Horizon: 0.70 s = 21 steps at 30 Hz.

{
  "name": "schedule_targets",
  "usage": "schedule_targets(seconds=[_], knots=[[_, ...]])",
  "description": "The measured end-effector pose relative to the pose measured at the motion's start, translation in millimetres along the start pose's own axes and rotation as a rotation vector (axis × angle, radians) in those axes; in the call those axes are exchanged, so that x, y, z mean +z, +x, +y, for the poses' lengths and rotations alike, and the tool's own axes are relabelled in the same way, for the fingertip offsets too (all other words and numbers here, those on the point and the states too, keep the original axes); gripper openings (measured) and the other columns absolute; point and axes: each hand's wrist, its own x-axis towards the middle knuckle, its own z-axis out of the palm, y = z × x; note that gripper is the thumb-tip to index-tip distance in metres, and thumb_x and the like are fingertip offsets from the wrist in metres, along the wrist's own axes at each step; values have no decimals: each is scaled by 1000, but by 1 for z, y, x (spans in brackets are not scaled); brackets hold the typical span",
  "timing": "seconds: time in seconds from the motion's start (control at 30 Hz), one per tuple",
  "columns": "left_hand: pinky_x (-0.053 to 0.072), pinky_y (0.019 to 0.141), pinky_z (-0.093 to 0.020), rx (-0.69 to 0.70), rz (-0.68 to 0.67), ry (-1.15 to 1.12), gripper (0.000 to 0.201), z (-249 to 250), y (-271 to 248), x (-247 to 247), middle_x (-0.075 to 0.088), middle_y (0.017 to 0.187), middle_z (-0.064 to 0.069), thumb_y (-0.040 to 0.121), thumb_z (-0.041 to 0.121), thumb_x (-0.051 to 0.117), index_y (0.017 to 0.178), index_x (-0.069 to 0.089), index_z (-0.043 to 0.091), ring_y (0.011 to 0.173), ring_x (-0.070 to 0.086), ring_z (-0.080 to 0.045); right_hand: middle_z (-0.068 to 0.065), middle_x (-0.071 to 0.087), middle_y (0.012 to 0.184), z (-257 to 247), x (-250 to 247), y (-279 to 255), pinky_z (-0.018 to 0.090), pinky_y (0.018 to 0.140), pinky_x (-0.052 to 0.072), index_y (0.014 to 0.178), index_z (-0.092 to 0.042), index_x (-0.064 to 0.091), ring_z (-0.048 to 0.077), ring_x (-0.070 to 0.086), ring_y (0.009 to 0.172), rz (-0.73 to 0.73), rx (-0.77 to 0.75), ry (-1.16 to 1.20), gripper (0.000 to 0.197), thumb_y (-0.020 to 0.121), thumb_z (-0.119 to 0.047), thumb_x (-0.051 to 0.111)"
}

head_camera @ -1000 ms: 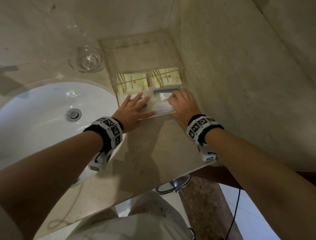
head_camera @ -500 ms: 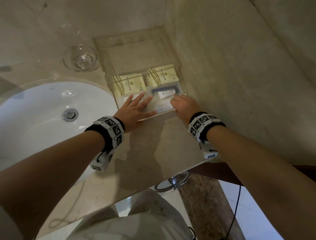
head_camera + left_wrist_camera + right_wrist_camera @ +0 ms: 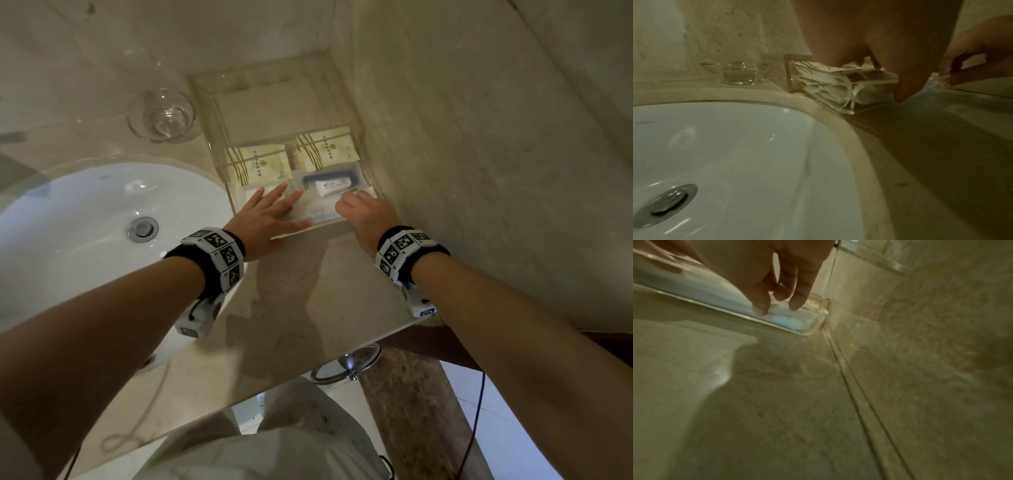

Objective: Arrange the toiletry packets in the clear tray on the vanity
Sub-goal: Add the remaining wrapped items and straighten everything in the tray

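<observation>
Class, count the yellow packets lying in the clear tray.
2: one yellow packet at the tray's left, one at its right. Others may be hidden underneath.

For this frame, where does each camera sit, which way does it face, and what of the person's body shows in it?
Head: worn on the head, looking down at the clear tray on the vanity; both forearms, left hand and right hand show.
Left wrist: low beside the sink, facing the tray's near corner; the left hand's fingers hang above.
Right wrist: low on the counter, facing the wall; right fingertips touch the tray.
All three views show the tray.
</observation>
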Motion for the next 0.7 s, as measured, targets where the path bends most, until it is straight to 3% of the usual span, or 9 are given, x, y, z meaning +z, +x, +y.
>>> schedule_targets(seconds=[0.1,0.2,0.27,0.3,0.37,0.43,0.53,0.7], knots=[[-2,117,-50,-10,-13,8,60,1,0,0,-2,160,-6,93,21,48,144,23,39,147,-7,-34,6,60,65,1,3,0,21,38,40,66,-10,60,22,57,53,-23,34,0,30,53,12,44],[0,117,-50,-18,-12,-10,58,2,0,0,-1,160,-7,93,21,49,143,25,39,147,-5,-34,9,60,67,-2,0,2,22,45,45,68,-7,58,24,55,54,-49,182,72,25,54,13,62],[1,117,-50,-21,8,-28,57,1,-1,1,1,160,-8,93,22,50,142,27,39,147,-3,-34,7,58,86,4,-6,2,31,63,51,81,-8,57,22,52,70,-140,334,188,15,73,-6,69],[1,118,-50,-22,12,-35,57,2,-1,0,2,160,-8,93,22,50,142,28,40,147,-3,-34,3,53,92,9,-11,1,31,69,47,85,-11,53,19,47,76,-210,417,245,20,78,-20,70],[0,118,-48,-29,-8,-30,56,2,0,-1,1,160,-8,93,22,48,142,28,40,147,-4,-33,1,45,94,15,-17,-3,31,70,40,86,-14,44,18,43,79,-247,540,347,31,82,-34,67],[0,118,-47,-28,-12,-41,56,2,3,-3,0,160,-8,92,24,49,142,29,40,148,-4,-31,8,49,102,14,-19,-4,36,76,41,97,-10,47,24,50,86,-227,639,397,27,88,-32,60],[1,118,-46,-26,-1,-67,55,4,8,-5,1,160,-8,91,24,53,140,34,39,148,-3,-30,17,50,126,6,-18,-2,39,88,44,127,-4,42,33,53,111,-229,828,354,40,95,-26,49],[1,119,-45,-31,-4,-92,49,11,13,-9,2,160,-6,90,23,54,136,42,39,148,-1,-29,18,54,128,-1,-17,6,41,92,47,130,-2,39,36,55,115,-238,1167,589,42,96,-26,45]])
